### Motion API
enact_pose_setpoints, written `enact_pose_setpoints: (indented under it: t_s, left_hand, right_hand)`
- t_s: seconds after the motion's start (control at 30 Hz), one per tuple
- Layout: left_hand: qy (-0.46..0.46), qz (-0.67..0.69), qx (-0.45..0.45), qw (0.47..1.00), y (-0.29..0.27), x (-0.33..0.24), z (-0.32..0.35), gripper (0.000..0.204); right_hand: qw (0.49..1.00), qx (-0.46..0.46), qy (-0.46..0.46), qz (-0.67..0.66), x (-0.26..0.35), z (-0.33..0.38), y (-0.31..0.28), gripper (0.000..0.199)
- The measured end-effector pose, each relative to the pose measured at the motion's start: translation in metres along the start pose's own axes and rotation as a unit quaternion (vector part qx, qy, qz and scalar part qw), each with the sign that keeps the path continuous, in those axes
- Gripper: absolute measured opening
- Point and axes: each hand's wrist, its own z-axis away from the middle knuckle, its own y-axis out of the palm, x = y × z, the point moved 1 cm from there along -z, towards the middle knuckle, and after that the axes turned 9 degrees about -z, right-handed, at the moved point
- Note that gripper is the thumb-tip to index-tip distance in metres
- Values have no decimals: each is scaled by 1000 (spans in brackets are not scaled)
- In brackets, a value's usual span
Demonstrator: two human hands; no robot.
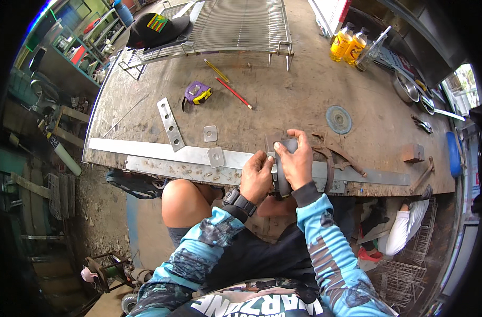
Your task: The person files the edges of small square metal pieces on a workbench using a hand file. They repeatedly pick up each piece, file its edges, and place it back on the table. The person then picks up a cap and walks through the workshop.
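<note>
Near the front edge of the workbench (304, 105), my two hands are close together. My right hand (295, 162) grips a dark grey, curved band-like thing (282, 177), thumb on top and index finger raised; its kind is unclear. Beside it, my left hand (257, 177) is closed, thumb and fingers pinched at a small piece mostly hidden by the fingertips. Left of that hand, a square metal plate with a hole (216, 157) lies on a long flat metal bar (161, 149). A second square plate (210, 133) and a metal strip with several holes (170, 124) lie just beyond.
A tape measure (198, 93), a yellow pencil (216, 70) and a red pencil (234, 93) lie farther back. Behind them stands a wire rack (235, 31) with a black cap (155, 30). To the right are a grinding disc (339, 119), a rusty clamp (342, 154) and yellow bottles (341, 42).
</note>
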Motion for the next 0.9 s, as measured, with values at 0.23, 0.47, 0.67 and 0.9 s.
enact_pose_setpoints:
  t_s: [0.23,0.47,0.67,0.9]
  left_hand:
    - [38,-33,-6,999,4,19,-9,26]
    - [17,-42,-28,999,3,18,-8,24]
    - [118,-110,-56,985,4,41,-18,26]
    - [57,-41,-27,997,2,21,-10,26]
  right_hand:
    - [1000,15,24,5,4,51,-23,41]
    - [999,34,-9,-8,4,22,-10,43]
    - [999,15,-41,22,1,23,-12,43]
    - [999,34,-2,6,4,52,-21,42]
